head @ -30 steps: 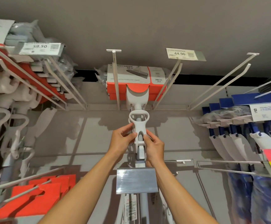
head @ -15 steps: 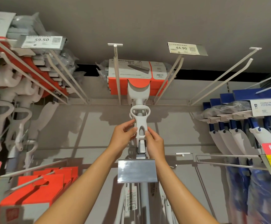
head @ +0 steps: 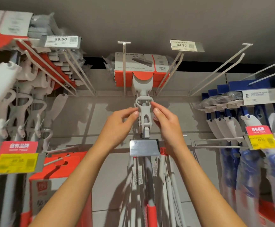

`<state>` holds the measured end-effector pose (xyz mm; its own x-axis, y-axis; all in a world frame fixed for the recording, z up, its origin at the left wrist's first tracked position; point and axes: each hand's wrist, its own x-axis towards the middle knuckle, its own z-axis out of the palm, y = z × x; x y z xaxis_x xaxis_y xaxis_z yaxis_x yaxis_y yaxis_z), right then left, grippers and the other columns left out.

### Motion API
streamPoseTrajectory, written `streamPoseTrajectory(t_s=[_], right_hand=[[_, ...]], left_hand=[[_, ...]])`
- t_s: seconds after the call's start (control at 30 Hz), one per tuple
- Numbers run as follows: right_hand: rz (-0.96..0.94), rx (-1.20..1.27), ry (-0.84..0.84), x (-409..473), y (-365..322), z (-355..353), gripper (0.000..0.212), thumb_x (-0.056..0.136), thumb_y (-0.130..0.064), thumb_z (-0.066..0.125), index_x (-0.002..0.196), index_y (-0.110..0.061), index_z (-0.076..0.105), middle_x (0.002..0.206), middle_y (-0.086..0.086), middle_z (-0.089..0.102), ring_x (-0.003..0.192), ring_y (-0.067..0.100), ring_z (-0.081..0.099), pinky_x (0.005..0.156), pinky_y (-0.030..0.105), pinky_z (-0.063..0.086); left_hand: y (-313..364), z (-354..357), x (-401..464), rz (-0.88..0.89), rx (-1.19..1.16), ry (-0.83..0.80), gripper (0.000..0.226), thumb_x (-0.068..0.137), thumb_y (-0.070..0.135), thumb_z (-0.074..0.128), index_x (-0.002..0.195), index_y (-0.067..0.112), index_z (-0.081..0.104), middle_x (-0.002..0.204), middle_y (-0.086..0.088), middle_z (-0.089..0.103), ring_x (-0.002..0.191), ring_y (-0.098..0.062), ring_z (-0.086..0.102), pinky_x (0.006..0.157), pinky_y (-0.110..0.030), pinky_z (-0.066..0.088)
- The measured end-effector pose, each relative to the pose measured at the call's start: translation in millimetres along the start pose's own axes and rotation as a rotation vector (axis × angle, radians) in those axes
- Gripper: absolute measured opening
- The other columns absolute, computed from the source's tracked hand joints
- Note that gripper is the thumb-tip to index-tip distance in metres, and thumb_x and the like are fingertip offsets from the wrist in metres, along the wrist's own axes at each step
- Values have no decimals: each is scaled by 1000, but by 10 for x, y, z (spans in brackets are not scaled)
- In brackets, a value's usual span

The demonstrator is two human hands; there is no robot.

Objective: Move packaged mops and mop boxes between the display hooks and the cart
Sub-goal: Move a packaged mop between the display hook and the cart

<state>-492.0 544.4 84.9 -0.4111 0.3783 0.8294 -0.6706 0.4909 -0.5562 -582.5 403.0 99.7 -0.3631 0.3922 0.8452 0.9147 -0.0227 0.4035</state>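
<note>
A packaged mop hangs at the centre of the display, its orange and white box head point(head: 141, 66) between two long white display hooks point(head: 124, 68). Its white neck piece point(head: 144, 112) points down toward me. My left hand point(head: 120, 123) pinches the neck's left edge with thumb and forefinger. My right hand point(head: 166, 123) pinches the right edge with its fingertips near the loop. Both arms reach up from below. No cart is in view.
A silver label holder point(head: 144, 147) sits just under my hands, with mop poles point(head: 149, 194) hanging below. White mops point(head: 18, 102) crowd the left hooks, blue mops point(head: 248, 128) the right. Red boxes point(head: 54, 177) hang lower left. A 44.90 price tag point(head: 185, 45) is above.
Both hands slid up the white neck piece and spread apart, from a close wrap round its lower part to fingertip contact at its sides. The view dipped lower.
</note>
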Motion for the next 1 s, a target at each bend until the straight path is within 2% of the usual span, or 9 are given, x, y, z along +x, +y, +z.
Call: streamPoseTrajectory(t_s=[0.07,0.17,0.3,0.43,0.47,0.63,0.77,0.87,1.0], right_hand=[[-59,-81,-3,-196,-175,-12,33,102,-27,53,134,-28,63,134,-13,64,124,-1,56,106,21,45],[-98,-186,-19,-530,-382,6,34,102,-26,53,135,-33,59,141,-13,58,130,-6,49,105,11,39],[-140,-357,-10,-985,-560,46,40,101,-27,56,140,-30,56,150,-11,49,138,-5,39,114,14,33],[-165,-461,-34,-1453,-694,68,43,101,-30,56,143,-23,54,153,-5,45,144,5,35,118,36,35],[-163,-480,-48,-1569,-723,67,43,101,-30,56,143,-22,54,154,-4,44,145,8,34,119,36,32],[-85,-529,-134,-2297,-846,26,48,102,-33,54,148,-23,49,158,-4,39,149,11,27,121,23,18],[27,-449,-182,-3078,-952,-31,51,97,-38,51,144,-20,53,155,-1,43,147,15,32,120,23,21],[108,-380,-241,-3663,-1049,-70,48,96,-34,53,142,-19,56,153,1,46,146,16,35,119,20,20],[226,-270,-343,-4328,-1195,-63,42,100,-26,59,142,-20,56,153,-2,46,145,13,35,119,20,22]], left_hand=[[114,-82,-180,14,124,-12,39,101,42,53,138,30,60,147,7,55,135,-4,46,110,-26,38],[255,-179,-530,41,245,-10,46,100,45,52,143,29,55,156,1,44,145,-13,37,120,-33,28],[427,-314,-1053,8,429,-7,62,93,57,43,149,30,47,161,2,36,148,-16,31,118,-32,24],[641,-428,-1582,-51,571,21,65,94,56,42,151,25,45,161,-3,35,149,-22,30,120,-42,29],[699,-446,-1722,-71,603,29,64,94,54,43,151,24,45,161,-4,35,149,-24,30,119,-44,29],[1032,-476,-2509,-176,718,15,62,100,55,39,152,21,45,161,-6,35,149,-27,30,118,-50,33],[1292,-446,-3313,-297,774,-36,61,98,52,51,150,21,47,160,-8,38,148,-28,33,116,-50,36],[1539,-418,-3939,-413,770,-65,61,94,46,61,149,22,48,159,-7,38,148,-27,34,117,-48,35],[1906,-503,-4679,-594,780,-77,62,94,45,62,150,25,46,162,-2,34,150,-20,29,118,-43,33]])
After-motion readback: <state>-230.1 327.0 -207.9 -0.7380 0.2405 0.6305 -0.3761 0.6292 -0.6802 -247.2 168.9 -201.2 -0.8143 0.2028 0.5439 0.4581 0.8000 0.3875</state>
